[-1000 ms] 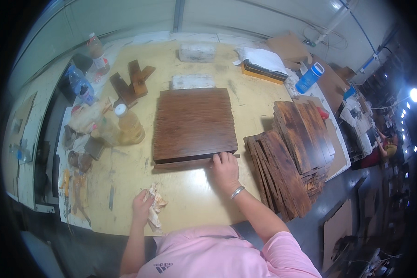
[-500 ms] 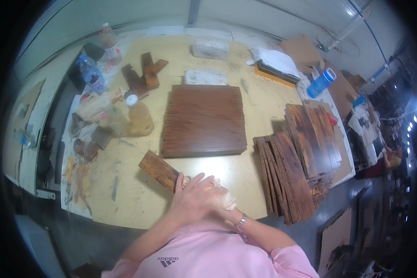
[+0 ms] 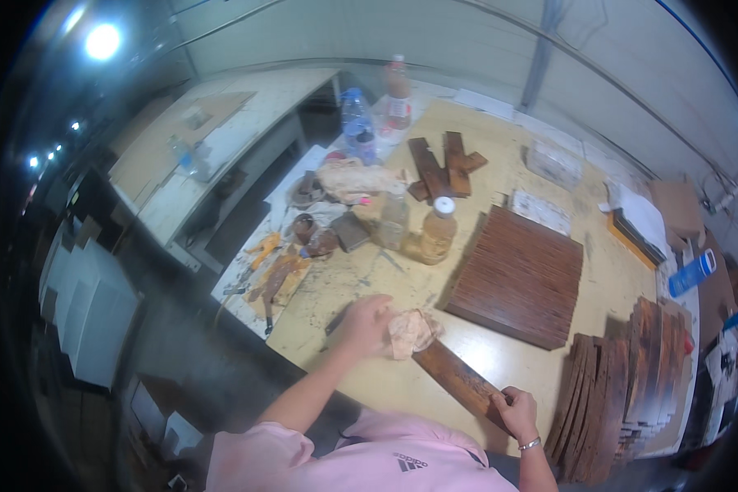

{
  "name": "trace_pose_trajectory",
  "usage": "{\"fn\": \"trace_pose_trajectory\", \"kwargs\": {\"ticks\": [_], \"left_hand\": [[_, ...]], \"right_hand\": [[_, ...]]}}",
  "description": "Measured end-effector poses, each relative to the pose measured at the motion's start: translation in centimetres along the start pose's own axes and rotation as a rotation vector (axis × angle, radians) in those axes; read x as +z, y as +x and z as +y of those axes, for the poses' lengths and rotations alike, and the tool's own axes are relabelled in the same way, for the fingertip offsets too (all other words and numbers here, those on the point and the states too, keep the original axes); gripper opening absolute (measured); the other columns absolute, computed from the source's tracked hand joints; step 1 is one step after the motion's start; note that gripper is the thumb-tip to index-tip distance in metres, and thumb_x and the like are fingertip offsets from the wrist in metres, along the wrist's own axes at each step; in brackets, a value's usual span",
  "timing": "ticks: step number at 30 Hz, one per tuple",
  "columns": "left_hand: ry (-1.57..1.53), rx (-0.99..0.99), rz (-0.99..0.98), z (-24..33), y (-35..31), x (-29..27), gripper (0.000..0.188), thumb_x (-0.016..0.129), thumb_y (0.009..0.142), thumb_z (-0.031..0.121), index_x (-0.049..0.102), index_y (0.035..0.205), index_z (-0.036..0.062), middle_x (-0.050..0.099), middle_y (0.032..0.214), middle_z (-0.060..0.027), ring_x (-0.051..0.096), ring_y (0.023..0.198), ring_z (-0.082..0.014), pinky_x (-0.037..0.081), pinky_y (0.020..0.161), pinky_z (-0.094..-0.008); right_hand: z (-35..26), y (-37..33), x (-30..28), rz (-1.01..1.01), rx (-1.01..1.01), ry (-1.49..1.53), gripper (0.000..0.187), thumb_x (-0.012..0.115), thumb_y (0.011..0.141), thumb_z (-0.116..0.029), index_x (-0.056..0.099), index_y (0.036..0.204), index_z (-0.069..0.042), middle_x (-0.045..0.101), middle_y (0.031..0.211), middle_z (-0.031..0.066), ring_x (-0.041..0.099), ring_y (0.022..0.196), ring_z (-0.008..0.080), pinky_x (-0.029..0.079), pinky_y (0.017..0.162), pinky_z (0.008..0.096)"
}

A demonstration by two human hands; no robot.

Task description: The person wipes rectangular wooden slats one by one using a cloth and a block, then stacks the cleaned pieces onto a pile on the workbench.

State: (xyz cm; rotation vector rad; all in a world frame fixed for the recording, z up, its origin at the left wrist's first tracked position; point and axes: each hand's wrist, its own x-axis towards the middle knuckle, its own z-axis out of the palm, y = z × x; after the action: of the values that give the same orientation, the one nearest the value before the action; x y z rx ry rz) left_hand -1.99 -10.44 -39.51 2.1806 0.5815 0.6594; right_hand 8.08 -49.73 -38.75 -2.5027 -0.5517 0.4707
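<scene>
Brown, flat wooden plank point(image 3: 461, 382) at lower centre, clamped one-handed by the right hand point(image 3: 517, 412), could twist if the left hand point(image 3: 362, 325), grip unclear, drags the crumpled cream cloth point(image 3: 415, 331).

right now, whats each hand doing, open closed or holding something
Left hand: blurred beside the crumpled cream cloth; open or closed cannot be told.
Right hand: closed, holding one end of the flat dark-brown wooden plank.
</scene>
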Motion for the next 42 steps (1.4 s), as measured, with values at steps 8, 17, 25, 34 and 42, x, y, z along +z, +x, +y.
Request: {"fn": "trace_pose_trajectory", "kwargs": {"ticks": [8, 17, 25, 34, 42], "left_hand": [[0.607, -0.306, 0.387, -16.9, 5.2, -18.1, 0.019, 0.063, 0.086, 0.011, 0.074, 0.101, 0.0088, 0.07, 0.096, -0.0177, 0.066, 0.095, -0.0379, 0.052, 0.083, -0.0468], [0.646, -0.129, 0.164, -26.0, 7.0, -20.7, 0.043, 0.05, 0.084, -0.01, 0.06, 0.125, -0.0024, 0.065, 0.117, -0.0247, 0.06, 0.113, -0.0418, 0.047, 0.097, -0.0469], [0.613, -0.299, 0.229, -18.6, 6.9, -23.0, 0.042, 0.059, 0.088, 0.003, 0.055, 0.129, -0.0012, 0.064, 0.113, -0.0292, 0.061, 0.108, -0.0465, 0.049, 0.089, -0.0505], [0.23, 0.176, -0.199, 3.7, -0.9, -13.1, 0.045, 0.061, 0.092, 0.012, 0.051, 0.133, 0.0002, 0.063, 0.12, -0.0247, 0.061, 0.114, -0.0414, 0.047, 0.099, -0.0462], [0.264, -0.071, -0.793, 13.5, -4.7, 0.8, 0.042, 0.063, 0.095, 0.022, 0.051, 0.128, -0.0005, 0.066, 0.112, -0.0302, 0.064, 0.103, -0.0467, 0.051, 0.087, -0.0525]], "right_hand": [[-3.3, 3.9, 1.1, 0.089, -0.299, -0.256, 0.021, 0.074, 0.081, -0.027, 0.073, 0.089, -0.008, 0.061, 0.083, 0.0141, 0.06, 0.083, 0.0334, 0.048, 0.073, 0.0454], [-1.4, 6.2, 6.5, 0.235, -0.262, -0.277, 0.031, 0.062, 0.078, -0.003, 0.07, 0.106, -0.011, 0.061, 0.108, 0.0158, 0.056, 0.105, 0.0359, 0.048, 0.092, 0.0461], [-7.8, 7.6, 0.8, 0.436, -0.31, -0.25, 0.049, 0.069, 0.075, -0.005, 0.058, 0.123, -0.004, 0.05, 0.133, 0.0223, 0.05, 0.121, 0.0411, 0.042, 0.104, 0.0494], [-3.9, 13.3, -3.7, 0.366, -0.254, -0.399, 0.09, 0.076, 0.081, -0.041, 0.035, 0.152, -0.003, 0.024, 0.161, 0.0245, 0.022, 0.15, 0.0406, 0.021, 0.121, 0.0519], [-2.2, 14.1, -2.8, 0.313, -0.326, -0.495, 0.088, 0.064, 0.089, -0.052, 0.034, 0.152, 0.0, 0.027, 0.161, 0.0238, 0.025, 0.149, 0.0402, 0.022, 0.121, 0.0512]]}}
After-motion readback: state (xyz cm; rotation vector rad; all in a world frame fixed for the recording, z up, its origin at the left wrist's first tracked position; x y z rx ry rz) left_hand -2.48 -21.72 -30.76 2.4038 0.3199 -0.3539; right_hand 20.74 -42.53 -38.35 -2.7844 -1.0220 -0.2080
